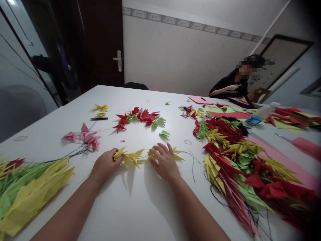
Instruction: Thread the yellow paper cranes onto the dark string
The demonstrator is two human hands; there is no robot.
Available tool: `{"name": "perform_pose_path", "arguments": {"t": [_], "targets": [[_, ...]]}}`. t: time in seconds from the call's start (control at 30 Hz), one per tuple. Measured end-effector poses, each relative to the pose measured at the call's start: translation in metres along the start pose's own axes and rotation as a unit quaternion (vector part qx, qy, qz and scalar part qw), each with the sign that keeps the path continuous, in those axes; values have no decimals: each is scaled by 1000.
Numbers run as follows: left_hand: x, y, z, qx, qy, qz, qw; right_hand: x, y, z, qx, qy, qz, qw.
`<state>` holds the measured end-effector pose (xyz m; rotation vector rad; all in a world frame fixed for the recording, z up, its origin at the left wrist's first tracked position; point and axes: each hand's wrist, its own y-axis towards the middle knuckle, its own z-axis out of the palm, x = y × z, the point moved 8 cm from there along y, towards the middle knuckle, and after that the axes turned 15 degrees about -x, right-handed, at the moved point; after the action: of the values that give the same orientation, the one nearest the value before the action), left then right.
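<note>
A string of folded yellow paper cranes (134,158) lies across the white table in front of me. At its left end, my left hand (107,164) is closed round a yellow crane, with fingers and thumb on either side of it. My right hand (165,160) is bent over the cranes farther right, with yellow paper between its thumb and fingers and the other fingers somewhat spread. Part of that paper is hidden under the hand. Dark thread (193,164) trails off to the right. Just beyond my right fingers sits a loose green crane (164,135).
Red and green cranes (144,116) lie beyond my hands. Pink cranes (90,139) and a black-handled tool (99,118) are at left. Crane bundles (37,187) flank me, with larger piles (240,157) at right. A bottle (259,115) lies near a seated person (229,85).
</note>
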<state>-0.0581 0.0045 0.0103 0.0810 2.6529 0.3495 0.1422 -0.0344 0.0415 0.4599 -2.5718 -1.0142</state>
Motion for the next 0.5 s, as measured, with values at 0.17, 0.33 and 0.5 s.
{"name": "perform_pose_path", "arguments": {"t": [0.17, 0.33, 0.5], "targets": [[1, 0, 1, 1, -3, -2, 1000, -30, -7, -3, -9, -36, 45, 998], [1, 0, 1, 4, -5, -8, 1000, -28, -2, -21, -91, -73, 54, 992], [0, 0, 3, 7, -6, 5, 1000, 25, 21, 7, 30, 6, -28, 999]]}}
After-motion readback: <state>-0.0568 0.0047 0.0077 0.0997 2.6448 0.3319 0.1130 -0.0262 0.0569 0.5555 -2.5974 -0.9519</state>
